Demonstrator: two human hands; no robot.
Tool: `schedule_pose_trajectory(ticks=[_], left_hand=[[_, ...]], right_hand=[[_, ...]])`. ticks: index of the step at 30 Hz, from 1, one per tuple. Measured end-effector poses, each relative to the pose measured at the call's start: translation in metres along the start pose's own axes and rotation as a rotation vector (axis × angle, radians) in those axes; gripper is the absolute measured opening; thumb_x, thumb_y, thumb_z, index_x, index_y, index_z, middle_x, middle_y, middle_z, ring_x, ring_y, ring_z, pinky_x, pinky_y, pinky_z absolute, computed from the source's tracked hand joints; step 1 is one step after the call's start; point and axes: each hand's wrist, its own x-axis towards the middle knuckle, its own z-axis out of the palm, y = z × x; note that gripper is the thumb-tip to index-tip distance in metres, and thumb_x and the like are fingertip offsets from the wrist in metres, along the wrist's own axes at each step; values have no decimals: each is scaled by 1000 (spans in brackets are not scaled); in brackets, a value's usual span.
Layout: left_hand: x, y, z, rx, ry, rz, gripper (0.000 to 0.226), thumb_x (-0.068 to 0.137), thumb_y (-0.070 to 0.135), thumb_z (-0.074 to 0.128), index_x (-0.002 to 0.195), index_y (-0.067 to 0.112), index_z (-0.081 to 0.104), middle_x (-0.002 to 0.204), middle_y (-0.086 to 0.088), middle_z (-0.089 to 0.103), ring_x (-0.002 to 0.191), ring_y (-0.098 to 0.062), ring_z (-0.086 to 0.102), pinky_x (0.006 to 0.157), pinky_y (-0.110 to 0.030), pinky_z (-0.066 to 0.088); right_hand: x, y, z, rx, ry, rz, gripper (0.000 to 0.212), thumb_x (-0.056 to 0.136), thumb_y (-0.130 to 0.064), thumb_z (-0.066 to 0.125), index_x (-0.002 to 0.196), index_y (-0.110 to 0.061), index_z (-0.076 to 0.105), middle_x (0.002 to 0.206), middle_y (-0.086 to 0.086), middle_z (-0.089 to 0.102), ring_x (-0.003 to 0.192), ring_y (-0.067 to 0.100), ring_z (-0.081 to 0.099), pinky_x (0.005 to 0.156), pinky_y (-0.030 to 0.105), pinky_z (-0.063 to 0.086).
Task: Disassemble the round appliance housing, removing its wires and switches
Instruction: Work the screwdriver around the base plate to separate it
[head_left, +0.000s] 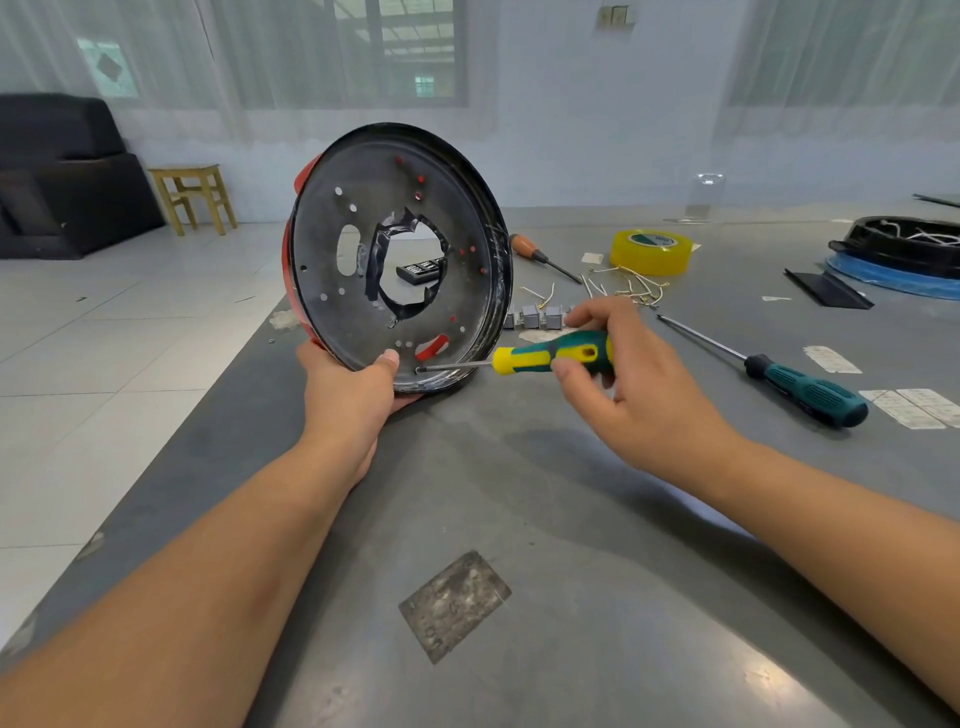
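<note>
1. Three screwdrivers: one yellow-and-green screwdriver (553, 357), one dark green screwdriver (763, 367), one orange-handled screwdriver (540, 256).
2. One round housing (400, 257).
3. One yellow tape roll (652, 251).
4. Two hands: left hand (353, 387), right hand (631, 382).
5. One wooden stool (193, 196).

Both forearms are bare to the frame edge, no sleeves in view. The left hand (353, 400) and right hand (631, 384) wear no gloves, rings or watch.

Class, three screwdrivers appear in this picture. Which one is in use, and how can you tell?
The yellow-and-teal screwdriver: the right hand grips it, its tip against the round housing. The orange-handled screwdriver and the teal-and-black screwdriver lie untouched on the table.
</note>
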Motion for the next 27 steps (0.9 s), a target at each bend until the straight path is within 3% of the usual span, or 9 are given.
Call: schedule_pose_trajectory(ticks=[3,7,11,13,16,20,22,25,27], left_hand=[[-1,0,0,-6,2,-1,47,95,-1,70,107,35,43,127,1,61,108,-27,72,75,-50,66],[-2,1,1,-11,6,2,47,95,-1,70,105,35,42,125,2,61,107,-26,72,75,-49,66],[-3,2,2,-11,12,4,47,95,-3,69,104,35,42,123,2,61,105,-25,72,73,-46,67],[-4,3,3,-15,12,3,46,95,-3,69,107,33,42,124,2,60,104,-24,72,73,-45,67],[-5,3,3,-20,18,0,46,96,-4,68,111,31,42,124,1,60,104,-24,72,72,-45,67],[-6,3,3,-6,10,1,46,96,-2,69,117,28,42,124,2,60,106,-25,71,73,-44,67],[-5,3,2,-6,9,-2,46,96,-2,69,118,27,41,126,0,60,107,-26,72,74,-46,67],[-4,3,2,-8,13,-10,45,96,-2,69,114,29,42,126,-1,61,109,-28,72,78,-51,66],[-4,3,1,-5,14,-8,45,95,-2,69,113,29,42,125,-1,61,109,-28,71,79,-52,66]], right_hand=[[-3,0,-1,99,-24,-7,34,91,-30,62,118,-31,41,107,-13,52,93,0,54,76,9,43],[-1,0,1,-158,-7,81,39,97,-64,26,121,-35,39,72,-8,62,62,11,59,58,38,50],[-4,2,-1,-60,-23,-50,33,90,-39,51,122,-32,43,95,-11,54,83,-2,53,68,11,40],[-5,1,-1,-2,-36,-18,39,88,-45,52,124,-34,41,101,-13,55,84,2,55,72,14,43],[-3,2,1,-77,-25,90,39,95,-64,32,126,-40,37,71,-8,61,61,12,57,57,35,50],[-5,1,2,-11,2,-37,41,91,-36,55,129,-31,41,93,-20,53,84,-3,55,70,11,41],[-5,1,2,45,-3,-9,44,91,-41,56,130,-34,37,102,-16,54,88,5,59,76,17,47],[-2,1,3,-26,10,109,40,96,-65,34,127,-40,36,76,-7,63,64,12,61,60,38,54],[-3,3,4,-51,23,49,34,97,-54,39,127,-36,38,76,-13,58,65,5,57,57,22,47]])
